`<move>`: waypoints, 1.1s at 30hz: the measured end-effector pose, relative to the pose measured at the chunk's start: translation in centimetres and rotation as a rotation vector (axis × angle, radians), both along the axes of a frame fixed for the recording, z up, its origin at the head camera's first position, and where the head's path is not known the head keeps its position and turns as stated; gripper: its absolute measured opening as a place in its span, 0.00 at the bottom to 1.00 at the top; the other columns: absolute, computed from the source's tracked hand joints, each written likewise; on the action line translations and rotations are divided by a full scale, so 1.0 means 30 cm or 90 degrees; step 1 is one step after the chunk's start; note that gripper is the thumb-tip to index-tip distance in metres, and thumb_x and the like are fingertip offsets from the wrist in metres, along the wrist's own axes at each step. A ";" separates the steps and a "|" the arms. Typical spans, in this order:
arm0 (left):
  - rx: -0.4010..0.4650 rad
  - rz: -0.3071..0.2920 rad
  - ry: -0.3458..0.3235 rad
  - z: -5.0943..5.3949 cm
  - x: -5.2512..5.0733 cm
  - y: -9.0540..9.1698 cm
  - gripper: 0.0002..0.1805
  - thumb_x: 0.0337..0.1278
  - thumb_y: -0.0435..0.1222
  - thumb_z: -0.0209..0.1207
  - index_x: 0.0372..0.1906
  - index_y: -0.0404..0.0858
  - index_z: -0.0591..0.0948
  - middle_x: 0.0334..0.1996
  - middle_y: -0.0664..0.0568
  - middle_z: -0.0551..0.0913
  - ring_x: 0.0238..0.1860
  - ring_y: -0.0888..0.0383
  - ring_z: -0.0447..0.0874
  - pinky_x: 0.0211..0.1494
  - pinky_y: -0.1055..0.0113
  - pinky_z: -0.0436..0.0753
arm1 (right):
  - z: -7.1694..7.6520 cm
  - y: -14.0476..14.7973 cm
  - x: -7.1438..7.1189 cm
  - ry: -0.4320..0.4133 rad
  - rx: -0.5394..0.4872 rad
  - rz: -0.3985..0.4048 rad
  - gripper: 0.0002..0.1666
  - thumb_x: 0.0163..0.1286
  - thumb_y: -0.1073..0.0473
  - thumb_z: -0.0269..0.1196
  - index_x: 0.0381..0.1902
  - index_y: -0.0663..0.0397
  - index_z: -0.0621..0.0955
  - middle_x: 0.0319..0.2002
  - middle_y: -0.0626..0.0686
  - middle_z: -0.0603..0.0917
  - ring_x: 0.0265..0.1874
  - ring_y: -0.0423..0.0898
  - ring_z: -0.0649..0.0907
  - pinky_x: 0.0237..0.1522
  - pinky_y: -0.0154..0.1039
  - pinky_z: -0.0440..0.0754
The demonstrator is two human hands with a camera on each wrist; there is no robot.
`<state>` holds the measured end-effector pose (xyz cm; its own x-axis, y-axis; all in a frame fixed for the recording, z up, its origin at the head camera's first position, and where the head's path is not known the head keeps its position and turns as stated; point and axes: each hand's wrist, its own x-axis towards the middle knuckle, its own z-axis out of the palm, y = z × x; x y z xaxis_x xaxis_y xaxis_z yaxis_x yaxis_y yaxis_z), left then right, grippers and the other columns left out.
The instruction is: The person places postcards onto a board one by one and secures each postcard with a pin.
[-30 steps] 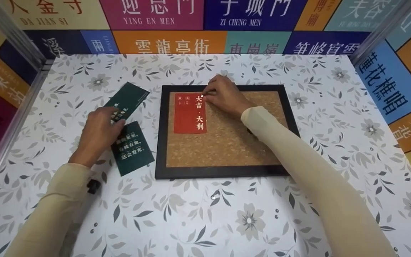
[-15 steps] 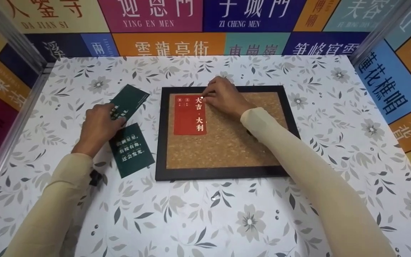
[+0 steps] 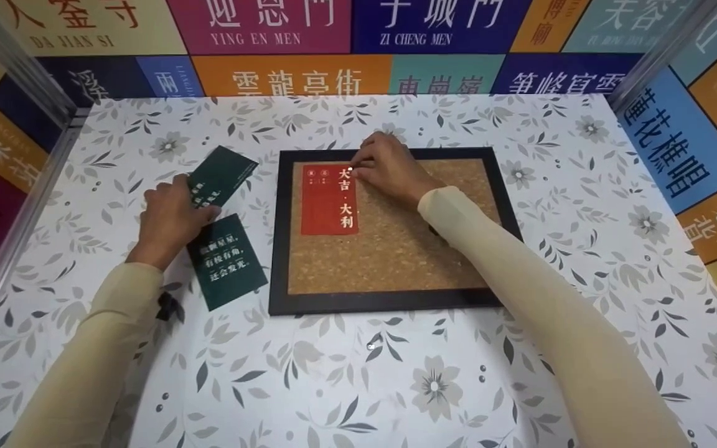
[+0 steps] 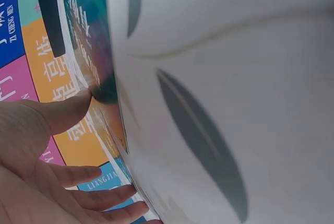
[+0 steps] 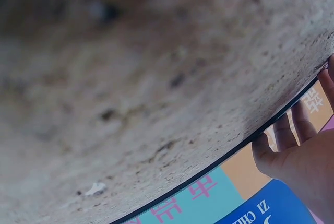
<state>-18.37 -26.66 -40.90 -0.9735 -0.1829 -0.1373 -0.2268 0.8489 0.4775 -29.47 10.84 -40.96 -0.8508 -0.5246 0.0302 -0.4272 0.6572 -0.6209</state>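
Red card: the red card (image 3: 329,202), with large white Chinese characters down its right side, lies flat in the far left part of the corkboard (image 3: 396,261), inside the black frame (image 3: 383,302).
Right hand: the right hand (image 3: 393,168) reaches over the board to the card's far right corner, its thumb and fingertips pinching a small white object (image 3: 350,168) there; the object is too small to identify surely.
Left hand: the left hand (image 3: 168,214) rests left of the board at two dark green cards, fingers loosely extended and gripping nothing; in the left wrist view the thumb meets the edge of a green card.
Far green card: the far green card (image 3: 228,173) lies slanted, its left part hidden behind the left hand.
Near green card: the near green card (image 3: 231,264) bears three lines of white characters and lies just beside the frame; the left hand hides whether the two cards overlap.
Tabletop: the white tabletop (image 3: 508,410) has grey leaves and flowers, and a tiny shiny object (image 3: 371,346) lies on it, near side of the board.
Sleeves: both beige sleeves (image 3: 539,298) reach the wrists.
Far wall: the coloured wall panels (image 3: 271,25) carry Chinese characters, among them "YING EN MEN" in Latin letters.
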 end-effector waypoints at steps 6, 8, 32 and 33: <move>-0.003 -0.005 0.011 0.004 -0.003 0.002 0.44 0.72 0.38 0.70 0.80 0.19 0.63 0.69 0.17 0.69 0.68 0.24 0.67 0.72 0.26 0.71 | 0.006 -0.005 -0.003 0.001 0.006 -0.006 0.15 0.81 0.57 0.69 0.56 0.60 0.92 0.61 0.57 0.80 0.62 0.53 0.77 0.69 0.49 0.75; -0.004 -0.005 0.011 0.004 -0.003 0.000 0.45 0.72 0.39 0.71 0.80 0.19 0.62 0.68 0.16 0.68 0.68 0.24 0.67 0.72 0.27 0.71 | 0.005 -0.006 -0.005 0.001 0.008 -0.006 0.14 0.81 0.57 0.69 0.56 0.59 0.92 0.61 0.57 0.80 0.62 0.53 0.77 0.69 0.49 0.75; 0.098 0.106 0.069 0.020 -0.004 -0.039 0.43 0.62 0.28 0.71 0.78 0.20 0.65 0.70 0.20 0.60 0.68 0.31 0.66 0.75 0.39 0.73 | -0.001 -0.005 -0.004 -0.004 0.011 -0.007 0.14 0.82 0.56 0.69 0.56 0.58 0.92 0.59 0.54 0.81 0.61 0.51 0.77 0.69 0.49 0.74; 0.105 0.109 0.070 0.022 -0.004 -0.038 0.43 0.63 0.27 0.70 0.79 0.21 0.65 0.70 0.21 0.60 0.68 0.31 0.66 0.75 0.39 0.73 | -0.001 -0.004 -0.003 -0.004 0.011 -0.007 0.14 0.81 0.56 0.69 0.56 0.57 0.92 0.59 0.54 0.81 0.61 0.51 0.77 0.69 0.49 0.74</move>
